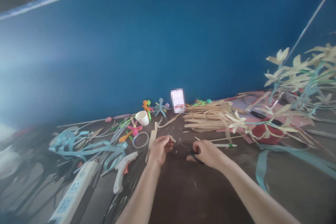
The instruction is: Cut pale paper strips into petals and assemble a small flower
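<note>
My left hand (159,149) is closed in a pinch on a small pale strip (172,139), which looks like dried leaf or husk. Facing it, my right hand (208,152) is wrapped round black-handled scissors (194,156), their blades pointing left toward the strip. A gap shows between the two hands, with small pale scraps on the dark table (181,189) around them. A longer husk piece (152,140) lies just behind my left hand. Beyond my right hand is a bundle of dry husk strips (207,117).
To the left lie a glue gun (121,171), a power strip (75,190), blue ribbon (97,148), a clear ring (140,140) and a tilted white cup (142,118). Pale husk flowers (298,66) and a red object (267,133) stand right. A blue wall (168,42) rises behind.
</note>
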### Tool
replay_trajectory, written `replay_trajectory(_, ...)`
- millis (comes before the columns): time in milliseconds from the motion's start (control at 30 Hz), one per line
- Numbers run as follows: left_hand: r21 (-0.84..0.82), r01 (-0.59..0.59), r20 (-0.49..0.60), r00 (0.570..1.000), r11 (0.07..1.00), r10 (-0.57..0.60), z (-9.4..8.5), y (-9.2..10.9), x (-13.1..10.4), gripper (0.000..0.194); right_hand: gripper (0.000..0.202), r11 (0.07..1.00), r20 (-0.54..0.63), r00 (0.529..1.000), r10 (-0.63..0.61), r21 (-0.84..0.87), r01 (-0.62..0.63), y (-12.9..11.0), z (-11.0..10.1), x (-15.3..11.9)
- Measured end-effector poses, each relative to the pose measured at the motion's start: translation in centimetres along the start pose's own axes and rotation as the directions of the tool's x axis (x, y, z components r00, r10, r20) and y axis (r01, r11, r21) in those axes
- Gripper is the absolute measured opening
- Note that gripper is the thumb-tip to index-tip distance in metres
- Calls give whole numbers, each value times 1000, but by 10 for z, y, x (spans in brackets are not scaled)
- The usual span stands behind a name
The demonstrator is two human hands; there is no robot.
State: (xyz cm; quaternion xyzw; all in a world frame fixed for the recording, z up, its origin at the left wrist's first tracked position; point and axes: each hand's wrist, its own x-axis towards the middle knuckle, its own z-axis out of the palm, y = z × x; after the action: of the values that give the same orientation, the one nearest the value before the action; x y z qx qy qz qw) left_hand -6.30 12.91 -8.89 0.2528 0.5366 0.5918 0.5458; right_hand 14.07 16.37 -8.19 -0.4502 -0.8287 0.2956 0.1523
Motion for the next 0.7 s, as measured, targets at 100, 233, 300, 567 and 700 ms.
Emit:
replay_trajectory(100,37,-23,10,1000,999,23,0,-1,-1,20,41,1000,-7,1000,16,-10,-17,-1,0,-1)
replay_trajectory(233,81,-30,16,999,996,29,2,-1,-2,21,40,999,1,999,37,-19,-37,-3,-2,0)
replay_trajectory(300,81,-29,14,1000,996,28,3,-1,-3,22,41,999,2,999,37,-23,-37,-4,-3,0)
replay_trajectory(567,45,-30,9,1000,999,29,3,-1,-2,23,37,999,-3,1000,30,-19,-30,-4,-4,0)
replay_trajectory(700,43,-33,15,999,999,32,3,-1,-2,23,34,999,-2,999,38,-17,-38,-5,-5,-1)
